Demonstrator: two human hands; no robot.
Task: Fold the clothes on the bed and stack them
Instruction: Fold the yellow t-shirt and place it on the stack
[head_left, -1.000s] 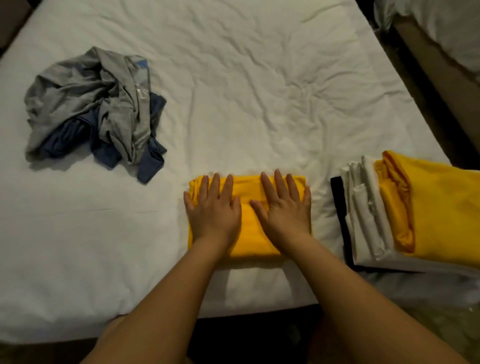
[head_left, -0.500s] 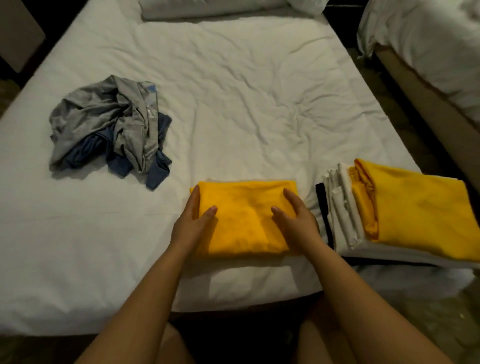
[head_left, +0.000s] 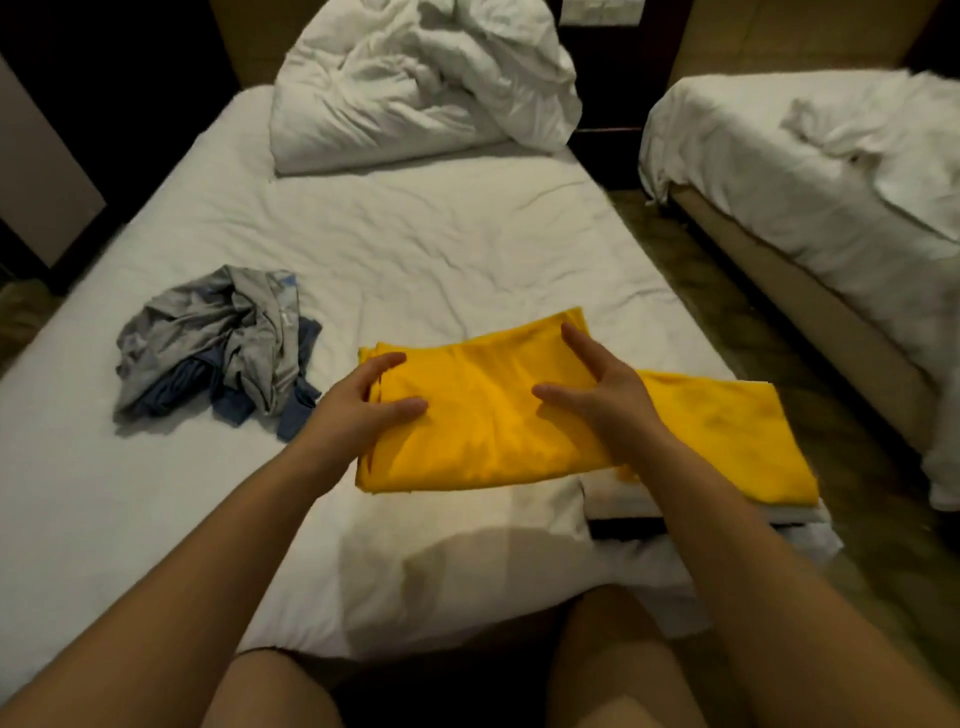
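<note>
Two jobs were left at this point: landing the folded yellow garment (head_left: 483, 431) on the stack (head_left: 737, 436) at the near right corner of the bed (head_left: 415, 249), then folding the grey and blue heap (head_left: 218, 343) toward the left edge. Your left hand (head_left: 363, 410) gripped the garment's left end, and your right hand (head_left: 597, 395) held its right side, thumb on top. Half a second before, the garment lay flat by the near edge; here it was lifted, overlapping the stack.
</note>
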